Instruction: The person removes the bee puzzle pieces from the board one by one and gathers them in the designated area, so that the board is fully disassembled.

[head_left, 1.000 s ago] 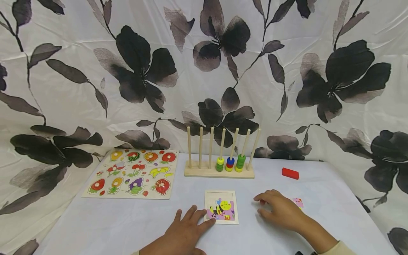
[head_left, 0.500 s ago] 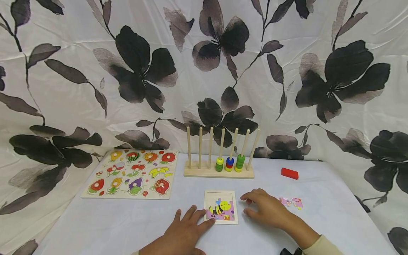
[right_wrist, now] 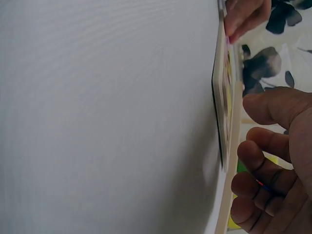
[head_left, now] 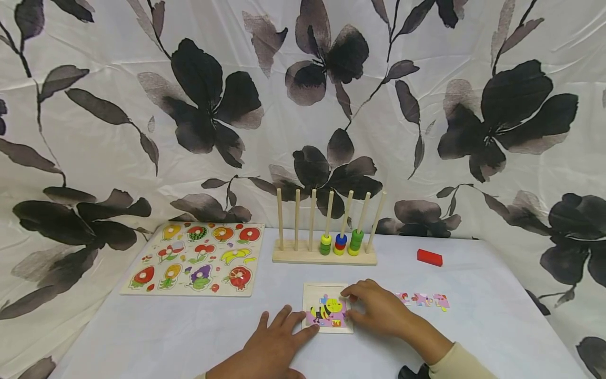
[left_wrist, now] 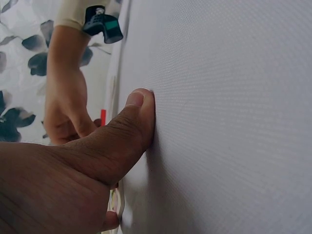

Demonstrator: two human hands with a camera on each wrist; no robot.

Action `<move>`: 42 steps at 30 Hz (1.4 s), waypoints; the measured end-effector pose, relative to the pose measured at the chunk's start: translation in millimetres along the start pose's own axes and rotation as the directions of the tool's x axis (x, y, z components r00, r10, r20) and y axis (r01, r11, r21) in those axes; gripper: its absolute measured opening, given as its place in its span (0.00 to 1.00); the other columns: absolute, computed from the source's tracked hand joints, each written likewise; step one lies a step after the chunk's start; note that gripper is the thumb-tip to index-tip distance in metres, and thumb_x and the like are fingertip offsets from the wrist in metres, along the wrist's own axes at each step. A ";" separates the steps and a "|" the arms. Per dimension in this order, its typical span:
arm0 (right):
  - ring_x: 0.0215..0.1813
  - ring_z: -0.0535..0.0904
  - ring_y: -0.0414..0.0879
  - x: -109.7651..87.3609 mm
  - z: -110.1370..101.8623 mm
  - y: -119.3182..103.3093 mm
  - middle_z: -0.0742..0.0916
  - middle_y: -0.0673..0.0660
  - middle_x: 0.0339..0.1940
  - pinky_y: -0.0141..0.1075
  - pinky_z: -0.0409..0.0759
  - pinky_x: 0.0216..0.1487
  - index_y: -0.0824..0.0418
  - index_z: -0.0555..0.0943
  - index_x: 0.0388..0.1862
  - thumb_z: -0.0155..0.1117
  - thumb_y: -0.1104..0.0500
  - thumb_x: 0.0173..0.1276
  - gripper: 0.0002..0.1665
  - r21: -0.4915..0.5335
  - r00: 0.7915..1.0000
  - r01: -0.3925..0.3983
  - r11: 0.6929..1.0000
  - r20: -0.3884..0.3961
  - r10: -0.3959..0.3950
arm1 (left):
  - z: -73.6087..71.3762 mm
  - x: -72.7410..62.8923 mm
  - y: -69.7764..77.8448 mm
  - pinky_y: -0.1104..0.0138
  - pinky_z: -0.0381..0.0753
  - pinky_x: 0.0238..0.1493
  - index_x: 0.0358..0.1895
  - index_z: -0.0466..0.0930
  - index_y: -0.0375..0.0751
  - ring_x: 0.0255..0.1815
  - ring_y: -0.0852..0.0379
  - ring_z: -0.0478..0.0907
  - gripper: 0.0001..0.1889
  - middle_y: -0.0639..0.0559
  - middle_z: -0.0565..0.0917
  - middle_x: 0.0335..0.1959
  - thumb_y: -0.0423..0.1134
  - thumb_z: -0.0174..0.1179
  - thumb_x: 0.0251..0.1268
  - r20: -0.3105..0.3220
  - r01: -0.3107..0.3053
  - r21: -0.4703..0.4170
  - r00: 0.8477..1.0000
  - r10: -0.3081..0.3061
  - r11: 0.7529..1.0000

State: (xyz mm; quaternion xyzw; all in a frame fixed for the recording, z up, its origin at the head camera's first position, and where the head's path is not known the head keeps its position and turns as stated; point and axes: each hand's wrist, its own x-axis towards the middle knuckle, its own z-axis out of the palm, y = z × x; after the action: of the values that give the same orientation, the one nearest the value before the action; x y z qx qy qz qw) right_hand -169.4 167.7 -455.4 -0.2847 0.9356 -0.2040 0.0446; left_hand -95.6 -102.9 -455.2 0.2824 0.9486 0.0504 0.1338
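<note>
At opposite edges of the bee puzzle (head_left: 327, 310), left grip (head_left: 278, 341) spread, right grip (head_left: 377, 308) loosely parted

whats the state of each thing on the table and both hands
bee puzzle, flat, partly filled
loose pieces, lying in a row, outside the puzzle
peg rack, upright, rings on three pegs
fruit board, lying flat
red block, lying on its own
left hand, fingers spread, at the puzzle's left edge
right hand, fingers loosely bent, no piece visible in it
</note>
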 end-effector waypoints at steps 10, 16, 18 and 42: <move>0.47 0.74 0.39 11.5 5.7 -8.8 0.80 0.39 0.37 0.41 0.80 0.50 0.54 0.84 0.57 0.74 0.52 0.65 0.22 0.025 1.000 0.018 1.000 0.019 -0.019 | 2.3 0.9 -0.2 0.29 0.65 0.62 0.75 0.68 0.68 0.75 0.37 0.62 0.46 0.50 0.68 0.74 0.68 0.73 0.48 0.007 0.014 -0.008 1.000 -0.014 1.000; 0.43 0.72 0.38 17.6 9.9 -13.6 0.78 0.40 0.35 0.38 0.79 0.45 0.55 0.85 0.56 0.76 0.51 0.63 0.23 0.022 0.999 0.017 1.000 0.026 -0.018 | 1.8 1.2 -0.9 0.29 0.65 0.61 0.75 0.69 0.68 0.74 0.37 0.62 0.46 0.50 0.68 0.73 0.68 0.74 0.47 0.007 0.013 -0.005 1.000 -0.013 1.000; 0.42 0.72 0.38 19.4 11.4 -14.7 0.78 0.40 0.35 0.38 0.79 0.44 0.54 0.85 0.56 0.76 0.50 0.62 0.24 0.025 0.999 0.009 1.000 0.035 -0.010 | 1.6 1.1 -1.0 0.29 0.65 0.61 0.75 0.69 0.68 0.75 0.37 0.62 0.47 0.50 0.68 0.73 0.68 0.74 0.47 0.009 0.013 -0.006 1.000 -0.013 1.000; 0.40 0.71 0.40 33.6 11.3 -27.9 0.77 0.42 0.32 0.38 0.75 0.39 0.56 0.85 0.55 0.76 0.51 0.59 0.25 -0.028 0.992 -0.026 0.999 0.121 0.029 | 0.5 -1.1 -0.9 0.30 0.68 0.60 0.75 0.69 0.67 0.74 0.37 0.63 0.46 0.50 0.69 0.72 0.68 0.73 0.48 -0.008 -0.008 0.018 1.000 0.008 1.000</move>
State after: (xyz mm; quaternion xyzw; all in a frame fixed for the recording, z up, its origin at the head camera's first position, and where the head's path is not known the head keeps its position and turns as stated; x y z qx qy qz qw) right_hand -180.8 124.1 -453.2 -0.2842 0.9376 -0.1733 0.1007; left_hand -95.0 -104.2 -455.6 0.2872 0.9484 0.0437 0.1270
